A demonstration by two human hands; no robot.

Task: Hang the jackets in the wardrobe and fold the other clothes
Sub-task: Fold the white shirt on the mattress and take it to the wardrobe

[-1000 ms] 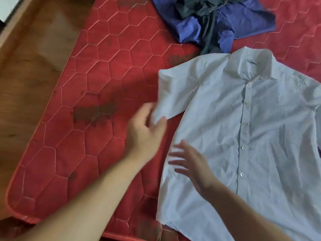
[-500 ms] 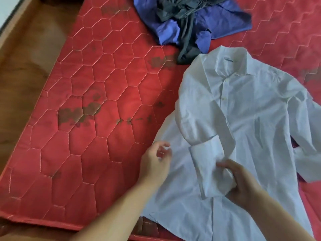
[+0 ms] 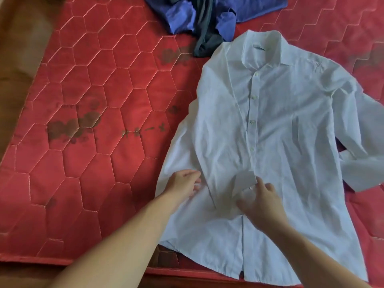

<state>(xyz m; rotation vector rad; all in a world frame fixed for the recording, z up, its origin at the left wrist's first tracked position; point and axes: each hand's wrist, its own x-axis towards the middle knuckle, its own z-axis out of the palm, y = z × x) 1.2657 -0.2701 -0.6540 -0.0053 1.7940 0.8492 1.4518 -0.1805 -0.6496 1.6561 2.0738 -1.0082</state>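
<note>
A pale, thin-woven button-up shirt point(image 3: 276, 125) lies front-up and creased on a red mattress point(image 3: 93, 100) quilted in hexagons and blotched with dark stains. One long sleeve point(image 3: 218, 129) is folded inward over the chest, its stiff cuff near the button placket. The person's right hand point(image 3: 259, 201) rests flat, fingers spread, on the cloth beside that cuff; the left hand point(image 3: 182, 183), fingers loosely curved, touches the sleeve's outer edge. Crumpled blue and dark grey clothes point(image 3: 205, 15) lie heaped beyond the collar.
</note>
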